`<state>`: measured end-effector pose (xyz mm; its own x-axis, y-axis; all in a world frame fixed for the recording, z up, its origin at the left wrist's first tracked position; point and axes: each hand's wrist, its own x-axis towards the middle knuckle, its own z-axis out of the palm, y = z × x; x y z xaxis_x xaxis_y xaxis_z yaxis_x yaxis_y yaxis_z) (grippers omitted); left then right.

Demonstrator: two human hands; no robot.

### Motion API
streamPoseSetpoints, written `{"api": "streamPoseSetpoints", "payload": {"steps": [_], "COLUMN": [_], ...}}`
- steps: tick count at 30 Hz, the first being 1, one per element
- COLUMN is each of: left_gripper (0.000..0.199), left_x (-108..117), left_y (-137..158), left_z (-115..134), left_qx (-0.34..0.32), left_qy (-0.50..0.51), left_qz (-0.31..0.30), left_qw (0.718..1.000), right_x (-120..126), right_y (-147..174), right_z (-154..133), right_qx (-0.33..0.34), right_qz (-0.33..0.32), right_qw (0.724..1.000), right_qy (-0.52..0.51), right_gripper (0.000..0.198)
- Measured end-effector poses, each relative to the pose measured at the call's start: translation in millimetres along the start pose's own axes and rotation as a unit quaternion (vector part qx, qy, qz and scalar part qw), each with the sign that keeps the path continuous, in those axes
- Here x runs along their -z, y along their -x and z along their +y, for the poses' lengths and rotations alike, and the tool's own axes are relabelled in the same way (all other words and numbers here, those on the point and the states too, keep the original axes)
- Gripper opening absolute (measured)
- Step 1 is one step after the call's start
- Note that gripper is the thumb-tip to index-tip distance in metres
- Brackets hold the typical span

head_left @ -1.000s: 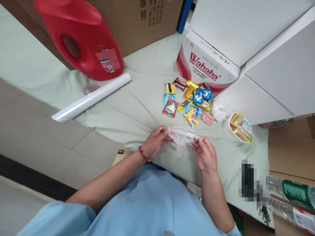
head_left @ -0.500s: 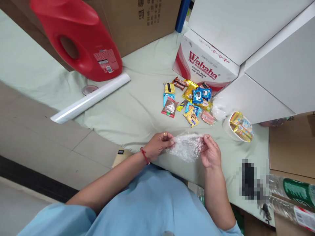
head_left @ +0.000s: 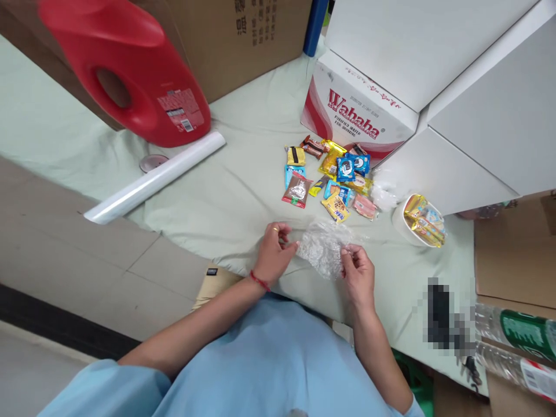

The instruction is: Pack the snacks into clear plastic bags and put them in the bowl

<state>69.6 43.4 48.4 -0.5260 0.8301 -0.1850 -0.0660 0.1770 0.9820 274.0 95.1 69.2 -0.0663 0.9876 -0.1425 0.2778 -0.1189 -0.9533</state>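
A crumpled clear plastic bag (head_left: pixel 324 249) is stretched between my two hands, low over the green cloth. My left hand (head_left: pixel 273 252), with a ring and a red bracelet, has its thumb tip at the bag's left edge and its fingers curled; the grip looks loose. On the other side, my right hand (head_left: pixel 358 272) pinches the bag's right edge between thumb and fingers. Just beyond the bag lies a pile of small wrapped snacks, among them a brown packet (head_left: pixel 297 190), a yellow cookie packet (head_left: pixel 336 207), a blue packet (head_left: pixel 346 169) and a pink packet (head_left: pixel 365 206).
A white tub (head_left: pixel 402 223) of yellow packets stands right of the pile. Behind are a Wahaha carton (head_left: pixel 356 110) and white cabinets. To the left are a red jug (head_left: pixel 143 75) and a white roll (head_left: pixel 156 178). Plastic bottles (head_left: pixel 521 336) lie at the right.
The bag hangs looser and more bunched. My right hand has come inward to the left, and my left hand's fingers have spread a little from their tight pinch.
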Motion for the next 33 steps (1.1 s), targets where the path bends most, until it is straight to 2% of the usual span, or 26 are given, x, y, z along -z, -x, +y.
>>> {"api": "streamPoseSetpoints", "payload": {"steps": [1, 2, 5, 7, 9, 13, 15, 18, 21, 24, 26, 30, 33], "left_gripper": [0.02, 0.015, 0.019, 0.028, 0.032, 0.021, 0.024, 0.028, 0.029, 0.032, 0.033, 0.033, 0.033], "left_x": [-1.5, -4.3, -18.9, -29.5, -36.1, -33.9, -29.4, -24.8, -22.1, -15.6, -7.7, 11.1, 23.0], "left_y": [5.2, 11.1, 27.2, 31.4, 29.7, 20.3, 18.0, 19.4, 21.2, 15.9, 8.0, -11.9, -25.1], "left_z": [4.0, 8.5, 20.6, 24.5, 23.7, 13.4, 8.6, 6.6, 9.8, 13.6, 15.1, 15.8, 17.5], "left_qx": [-0.027, -0.045, -0.037, -0.016, -0.006, 0.008, 0.035, 0.044, 0.04, 0.1, 0.136, 0.143, 0.133], "left_qy": [-0.019, -0.026, 0.004, 0.034, 0.058, 0.107, 0.138, 0.143, 0.145, 0.218, 0.269, 0.31, 0.318], "left_qz": [-0.006, -0.042, -0.178, -0.193, -0.169, -0.14, -0.135, -0.159, -0.185, -0.147, -0.112, -0.058, -0.026], "left_qw": [0.999, 0.998, 0.983, 0.981, 0.984, 0.984, 0.981, 0.976, 0.971, 0.96, 0.947, 0.938, 0.938], "right_x": [-0.7, -2.4, -11.8, -18.9, -23.0, -17.4, -12.2, -11.1, -17.6, -20.6, -17.7, -2.9, 10.9], "right_y": [1.5, 3.6, 11.9, 17.7, 21.6, 20.4, 17.3, 12.4, 6.7, -0.8, -6.5, -15.5, -17.9], "right_z": [0.2, 0.3, 0.6, 0.4, -1.7, -12.0, -16.4, -18.9, -19.3, -19.9, -20.3, -23.8, -29.7], "right_qx": [0.04, 0.088, 0.225, 0.269, 0.276, 0.241, 0.199, 0.161, 0.166, 0.14, 0.099, -0.029, -0.098], "right_qz": [0.012, 0.021, 0.028, 0.012, -0.015, -0.115, -0.135, -0.107, -0.083, -0.063, -0.055, -0.056, -0.074], "right_qw": [0.998, 0.991, 0.947, 0.922, 0.915, 0.944, 0.963, 0.978, 0.979, 0.988, 0.993, 0.978, 0.959], "right_qy": [0.045, 0.095, 0.228, 0.279, 0.294, 0.192, 0.12, 0.081, 0.084, 0.036, -0.034, -0.201, -0.257], "right_gripper": [0.028, 0.024, 0.015, 0.016, 0.021, 0.027, 0.026, 0.025, 0.02, 0.019, 0.019, 0.025, 0.029]}}
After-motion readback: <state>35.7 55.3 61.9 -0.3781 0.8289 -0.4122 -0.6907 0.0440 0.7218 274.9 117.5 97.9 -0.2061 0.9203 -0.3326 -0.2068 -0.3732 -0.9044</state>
